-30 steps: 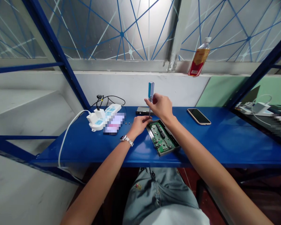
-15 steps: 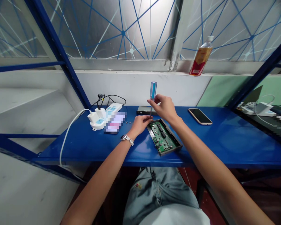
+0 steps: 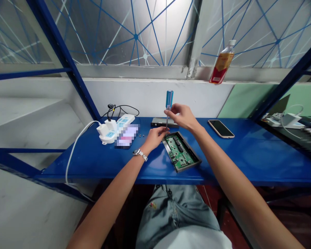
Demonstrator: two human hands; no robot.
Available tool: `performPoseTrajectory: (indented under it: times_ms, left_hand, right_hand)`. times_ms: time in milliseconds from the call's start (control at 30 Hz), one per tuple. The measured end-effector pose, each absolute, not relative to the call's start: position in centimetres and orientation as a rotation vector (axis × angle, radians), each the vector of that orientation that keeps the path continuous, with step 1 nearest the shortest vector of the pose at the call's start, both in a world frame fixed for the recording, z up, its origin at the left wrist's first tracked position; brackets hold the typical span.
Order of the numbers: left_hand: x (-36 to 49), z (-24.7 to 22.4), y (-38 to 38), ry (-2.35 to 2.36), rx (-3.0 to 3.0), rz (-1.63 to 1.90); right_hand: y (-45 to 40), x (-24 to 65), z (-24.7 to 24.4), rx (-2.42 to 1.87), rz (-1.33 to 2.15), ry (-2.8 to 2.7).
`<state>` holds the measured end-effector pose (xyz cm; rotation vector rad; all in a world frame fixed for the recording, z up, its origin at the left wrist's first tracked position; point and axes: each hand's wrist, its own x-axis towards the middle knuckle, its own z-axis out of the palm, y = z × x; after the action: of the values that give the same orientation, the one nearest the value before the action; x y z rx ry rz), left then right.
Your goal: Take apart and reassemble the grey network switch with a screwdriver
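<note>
A screwdriver (image 3: 169, 98) with a clear blue handle stands upright, its shaft pointing down at the far left corner of an open metal case (image 3: 189, 167). My right hand (image 3: 184, 117) pinches it just below the handle. Inside the case lies a green circuit board (image 3: 178, 152) with black parts. My left hand (image 3: 155, 137), a watch on its wrist, has its fingers drawn together at that same corner, close to the lower shaft. What those fingertips grip, and the screwdriver's tip, I cannot make out.
Behind the hands lies a flat grey metal piece (image 3: 158, 122). Several small screws (image 3: 141, 136) sit left of my left hand, near a lit phone (image 3: 127, 136) and a white power strip (image 3: 125, 120). Another phone (image 3: 220, 128) lies right. A bottle (image 3: 222, 64) stands on the ledge.
The screwdriver's handle has turned slightly, and the fingers of my right hand have shifted a little around it. My left hand and the case stay in place.
</note>
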<state>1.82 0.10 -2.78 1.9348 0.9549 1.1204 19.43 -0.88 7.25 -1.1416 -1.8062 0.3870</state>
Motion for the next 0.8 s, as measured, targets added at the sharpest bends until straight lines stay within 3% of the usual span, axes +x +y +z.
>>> performPoseTrajectory:
  times_ms: [133,400,600,800]
  left_hand:
    - [1.8,-2.6,-0.1,0.976,1.980,1.128]
    - [1.9,-2.2,-0.4,0.995,2.008,1.113]
    - [2.1,-2.4,-0.3,0.946,1.986,1.122]
    - [2.1,-2.5,-0.2,0.878,1.926,1.123]
  right_hand:
    - [-1.6,18.1,6.9,-1.333,0.047,-1.659]
    - [-1.2,17.6,6.5,-1.358,-0.062,-1.715]
    - [-0.9,18.8,6.6,-1.208,0.189,-1.812]
    - [0.0,20.1,7.4,-1.041,0.716,-1.875]
